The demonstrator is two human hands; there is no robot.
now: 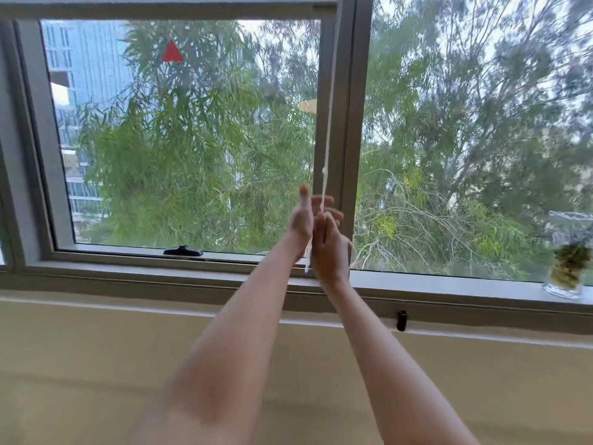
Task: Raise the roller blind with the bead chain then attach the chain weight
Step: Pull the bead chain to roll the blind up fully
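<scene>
A white bead chain (328,130) hangs down in front of the grey window mullion (348,123), with a small connector on it just above my hands. My right hand (330,248) is closed around the chain at sill height. My left hand (301,216) is right beside it, fingers stretched upward and apart, touching or nearly touching the chain. A short end of chain (307,264) dangles below the hands. The blind itself is out of view above the frame. A small black clip-like piece (401,320) sits on the wall under the sill; I cannot tell whether it is the chain weight.
A glass vase (568,258) with greenish contents stands on the sill at the far right. A black window handle (183,251) lies on the lower frame of the left pane. A beige wall (128,364) runs below the sill. Trees and a building show outside.
</scene>
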